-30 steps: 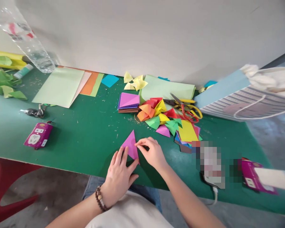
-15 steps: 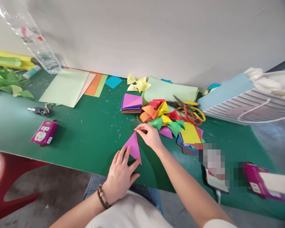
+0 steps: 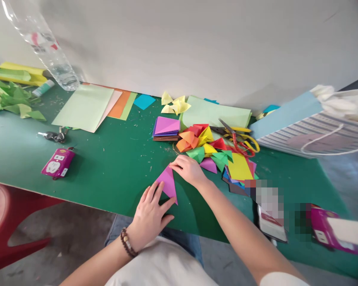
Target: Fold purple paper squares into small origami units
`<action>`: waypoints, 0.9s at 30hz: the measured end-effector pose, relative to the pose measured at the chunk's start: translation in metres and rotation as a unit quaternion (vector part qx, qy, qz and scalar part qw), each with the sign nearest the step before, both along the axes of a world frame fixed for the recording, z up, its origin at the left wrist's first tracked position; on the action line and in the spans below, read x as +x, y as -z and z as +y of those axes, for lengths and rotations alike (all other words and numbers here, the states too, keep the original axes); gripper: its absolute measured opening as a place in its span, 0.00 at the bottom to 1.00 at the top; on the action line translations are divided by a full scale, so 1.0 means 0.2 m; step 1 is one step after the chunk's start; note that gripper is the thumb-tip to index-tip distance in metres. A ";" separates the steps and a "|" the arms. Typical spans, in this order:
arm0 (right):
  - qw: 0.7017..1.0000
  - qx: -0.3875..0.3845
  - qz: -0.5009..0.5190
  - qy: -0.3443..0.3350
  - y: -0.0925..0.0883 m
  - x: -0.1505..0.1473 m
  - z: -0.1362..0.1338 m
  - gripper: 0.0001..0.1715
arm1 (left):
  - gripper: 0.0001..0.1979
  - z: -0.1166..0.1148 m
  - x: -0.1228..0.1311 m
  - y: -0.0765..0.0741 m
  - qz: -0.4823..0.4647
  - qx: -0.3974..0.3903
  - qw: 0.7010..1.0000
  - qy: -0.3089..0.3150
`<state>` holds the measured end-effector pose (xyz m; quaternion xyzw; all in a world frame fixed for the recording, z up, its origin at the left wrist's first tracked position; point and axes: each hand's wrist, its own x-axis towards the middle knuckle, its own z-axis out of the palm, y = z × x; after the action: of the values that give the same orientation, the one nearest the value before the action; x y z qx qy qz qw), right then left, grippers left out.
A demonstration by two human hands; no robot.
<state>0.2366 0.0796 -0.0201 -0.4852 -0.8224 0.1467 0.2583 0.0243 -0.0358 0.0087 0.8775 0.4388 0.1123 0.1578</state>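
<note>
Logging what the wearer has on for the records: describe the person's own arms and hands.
The left hand and right hand are bare, with no gloves. The left wrist wears a bracelet of dark brown beads with a paler bead among them. A white sleeve shows on the right upper arm.

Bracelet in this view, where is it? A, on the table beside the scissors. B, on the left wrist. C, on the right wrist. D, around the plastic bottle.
B. The beaded bracelet sits on the wrist of the left hand, at the lower left of the view, while the wrist of the right hand is bare.
</note>
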 end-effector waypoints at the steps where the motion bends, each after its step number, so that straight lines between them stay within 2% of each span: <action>1: 1.000 0.001 0.000 -0.007 0.00 0.00 -0.02 0.12 | 0.24 0.00 0.00 0.00 0.002 0.000 1.000 0.000; 10: 0.997 0.016 -0.035 -0.068 0.02 0.03 -0.31 0.15 | 0.30 0.00 0.01 0.01 0.018 -0.006 1.000 -0.007; 15: 0.994 0.003 -0.049 -0.096 0.00 0.04 -0.47 0.13 | 0.30 0.01 0.01 0.01 0.011 -0.003 1.000 -0.008; 18: 0.995 -0.019 -0.033 -0.089 -0.01 0.05 -0.55 0.12 | 0.29 0.02 0.00 0.01 -0.006 -0.008 1.000 -0.007; 21: 0.998 -0.054 0.002 -0.042 -0.04 0.02 -0.59 0.07 | 0.25 0.03 -0.01 0.01 -0.047 -0.015 0.998 -0.027; 24: 0.999 -0.045 0.011 0.024 -0.04 -0.05 -0.59 0.28 | 0.22 0.04 -0.02 0.01 -0.114 -0.027 0.991 -0.069; 25: 0.999 -0.037 0.010 0.038 -0.03 -0.08 -0.59 0.31 | 0.22 0.05 -0.02 0.01 -0.141 -0.034 0.986 -0.082; 27: 0.998 -0.028 0.013 0.054 -0.02 -0.12 -0.57 0.30 | 0.23 0.05 -0.03 0.01 -0.187 -0.045 0.975 -0.111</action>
<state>0.2127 -0.0346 -0.0158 -0.5336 -0.7872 0.1620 0.2632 0.0182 -0.0263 0.0068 0.7790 0.5004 0.2713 0.2628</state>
